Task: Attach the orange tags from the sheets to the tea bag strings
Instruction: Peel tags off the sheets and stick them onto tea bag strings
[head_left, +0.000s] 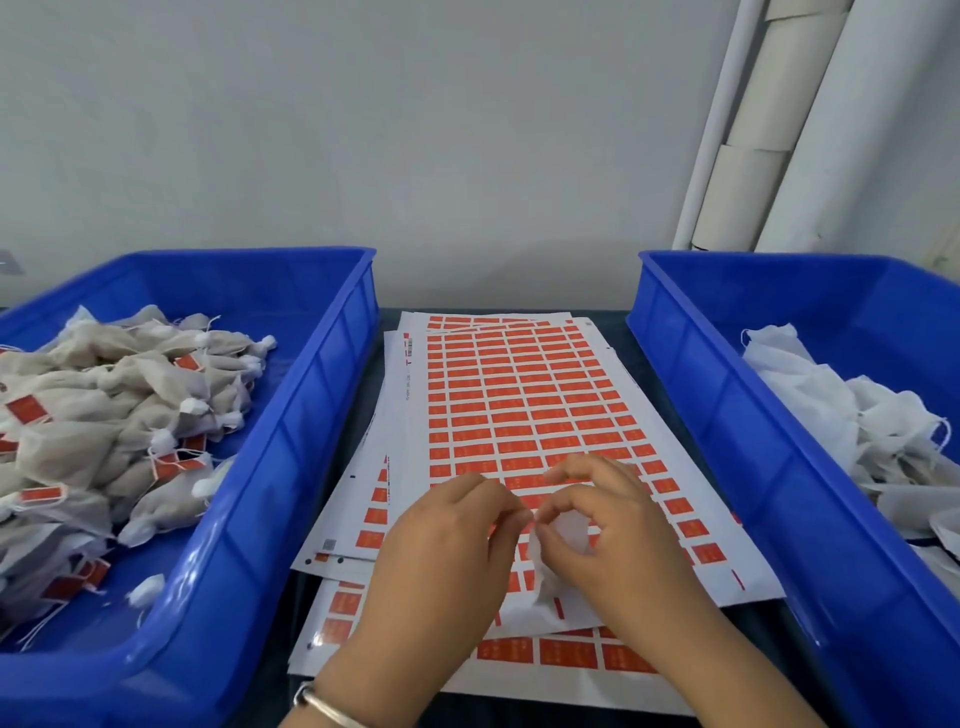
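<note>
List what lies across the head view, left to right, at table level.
Left blue bin holding tagged tea bags → orange tag sheets, with the left hand then right hand over them → right blue bin holding untagged white bags.

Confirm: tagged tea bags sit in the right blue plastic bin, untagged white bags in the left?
Swapped. The head view shows the tagged tea bags in the left blue plastic bin; the untagged white bags lie in the right blue plastic bin.

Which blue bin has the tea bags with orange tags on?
The blue bin on the left. Its tea bags carry orange tags; the right bin holds plain white ones.
</note>
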